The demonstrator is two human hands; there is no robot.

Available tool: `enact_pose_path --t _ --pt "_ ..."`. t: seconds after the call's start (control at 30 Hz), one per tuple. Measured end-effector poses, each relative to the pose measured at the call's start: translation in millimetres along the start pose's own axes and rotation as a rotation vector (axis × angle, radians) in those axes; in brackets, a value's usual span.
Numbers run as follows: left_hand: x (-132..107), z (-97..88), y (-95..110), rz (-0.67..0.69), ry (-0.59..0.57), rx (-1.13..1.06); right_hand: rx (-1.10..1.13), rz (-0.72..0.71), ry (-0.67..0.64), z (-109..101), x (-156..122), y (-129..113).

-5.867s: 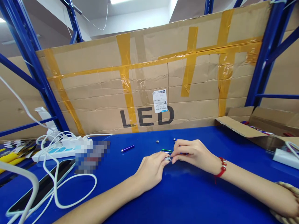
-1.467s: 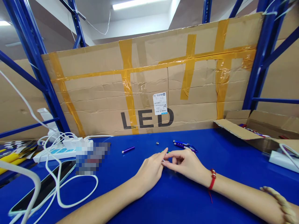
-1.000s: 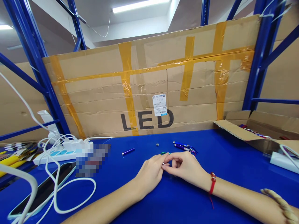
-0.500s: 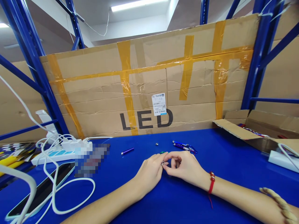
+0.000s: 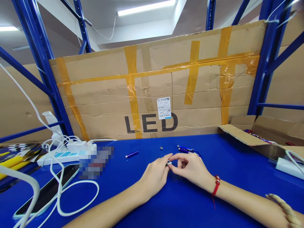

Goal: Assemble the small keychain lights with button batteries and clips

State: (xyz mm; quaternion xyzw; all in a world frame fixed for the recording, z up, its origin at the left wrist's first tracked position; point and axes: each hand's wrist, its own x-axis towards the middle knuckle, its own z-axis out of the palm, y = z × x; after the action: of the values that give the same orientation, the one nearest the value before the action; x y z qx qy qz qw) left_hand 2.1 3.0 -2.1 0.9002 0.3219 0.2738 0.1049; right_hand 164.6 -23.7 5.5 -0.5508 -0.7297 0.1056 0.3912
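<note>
My left hand [image 5: 155,174] and my right hand [image 5: 190,167] meet fingertip to fingertip over the blue table [image 5: 180,202]. Between them they pinch a small silver metal part [image 5: 169,162], with something green just behind it, mostly hidden. Both hands are closed in a pinch. A red bead bracelet [image 5: 216,185] is on my right wrist. Beyond my right hand lie blue pen-like lights with a clip [image 5: 188,149]. A tiny silver cap [image 5: 161,148] and a purple tube [image 5: 131,154] lie further left.
A taped cardboard sheet marked LED [image 5: 152,95] walls off the back. A white power strip with cables [image 5: 64,152] and a phone [image 5: 47,191] lie left. An open cardboard box [image 5: 261,133] and a white device [image 5: 288,164] sit right. Blue rack posts [image 5: 45,69] frame the bench.
The hands stay together at the same spot, fingers shifting slightly on the small silver part. The blue pen lights, earlier under my right hand, lie uncovered on the table.
</note>
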Motion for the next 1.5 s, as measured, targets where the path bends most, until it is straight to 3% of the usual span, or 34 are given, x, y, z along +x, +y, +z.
enact_pose_path --t 0.63,0.93,1.5 --pt "0 -3.8 5 -0.035 -0.021 0.021 0.152 0.022 -0.053 1 3 7" --pt "1 -5.2 9 -0.092 -0.007 0.08 0.401 0.151 -0.045 -4 7 0" --pt "2 -7.9 12 -0.053 0.033 0.076 0.561 0.06 -0.15 -2 5 3"
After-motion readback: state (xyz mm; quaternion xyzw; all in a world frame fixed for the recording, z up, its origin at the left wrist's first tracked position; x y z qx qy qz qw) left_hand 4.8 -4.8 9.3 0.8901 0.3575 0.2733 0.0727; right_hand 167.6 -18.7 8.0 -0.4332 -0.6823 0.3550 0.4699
